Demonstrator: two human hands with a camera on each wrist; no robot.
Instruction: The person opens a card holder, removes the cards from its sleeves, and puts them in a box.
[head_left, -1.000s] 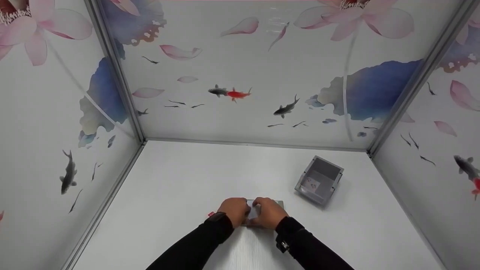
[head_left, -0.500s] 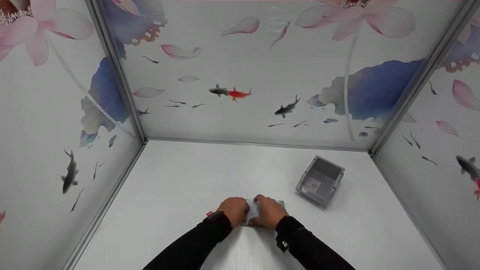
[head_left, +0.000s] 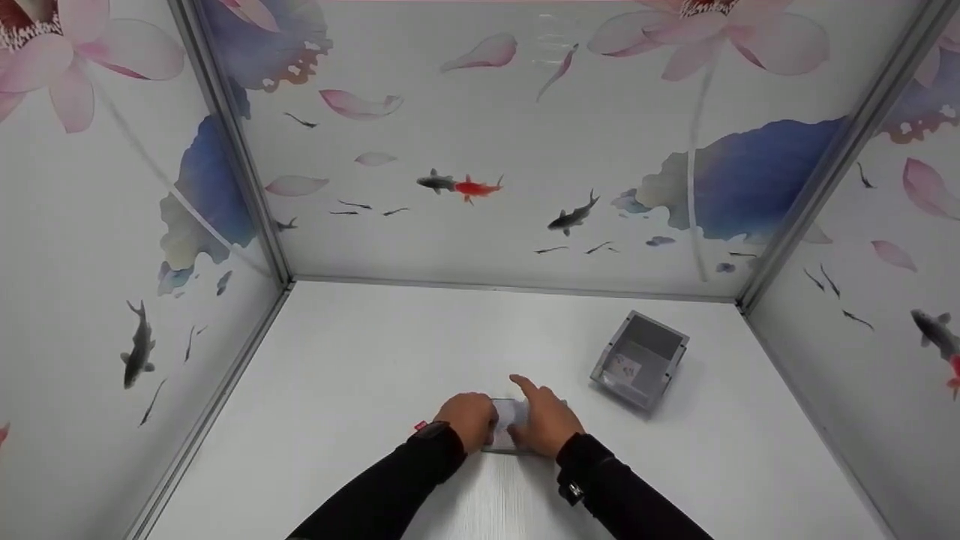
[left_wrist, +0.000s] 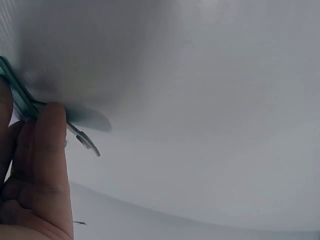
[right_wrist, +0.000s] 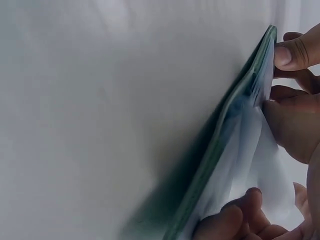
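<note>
A flat, thin thing with green edges and a white, sheet-like face lies between both hands at the near middle of the table; its kind is not plain. My left hand grips its left side, with the thumb pressed on the face in the right wrist view. At its right side is my right hand, index finger raised, thumb on the white face. In the right wrist view, curled fingertips hold the lower part of the green edge, and white sheets bulge above it. A small metal piece juts out past the left hand's fingers.
A grey plastic bin with a label inside stands at the back right, turned at an angle. White panels printed with flowers and fish enclose the white table at the back and both sides.
My right hand has shifted slightly to the right, and its index finger has lifted and straightened. More of the white face shows between the hands. The left hand stays nearly still.
</note>
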